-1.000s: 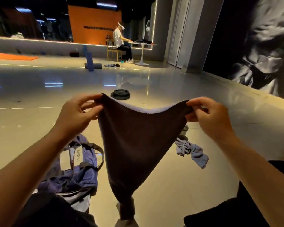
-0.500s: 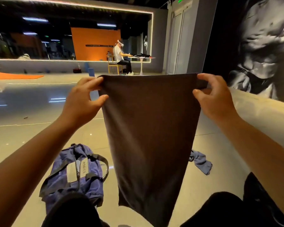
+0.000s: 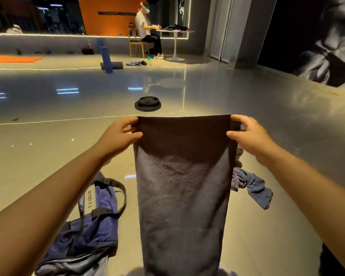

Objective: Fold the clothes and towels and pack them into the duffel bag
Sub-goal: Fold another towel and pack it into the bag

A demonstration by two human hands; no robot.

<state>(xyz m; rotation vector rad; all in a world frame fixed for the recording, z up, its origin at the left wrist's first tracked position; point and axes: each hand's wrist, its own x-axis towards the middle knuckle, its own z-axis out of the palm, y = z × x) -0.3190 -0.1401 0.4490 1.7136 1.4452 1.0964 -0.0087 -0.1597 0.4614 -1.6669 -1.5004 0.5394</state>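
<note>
A dark brown towel (image 3: 183, 196) hangs flat and stretched in front of me. My left hand (image 3: 120, 136) pinches its top left corner, and my right hand (image 3: 247, 134) pinches its top right corner. The towel's lower end drops out of the frame between my knees. A navy duffel bag (image 3: 96, 222) with dark straps lies on the floor at the lower left, under my left forearm. To the right of the towel, a crumpled blue-grey garment (image 3: 253, 186) lies on the floor, partly hidden behind the towel.
A black weight plate (image 3: 147, 104) lies on the glossy floor beyond the towel. Far back, a person sits on a chair (image 3: 136, 45) at a round white table (image 3: 174, 32). Blue foam rollers (image 3: 108, 60) and an orange mat (image 3: 14, 58) lie at the back left.
The towel went from sagging between my hands to pulled taut and flat. My hands rose with it, then came down to chest height, spread apart.
</note>
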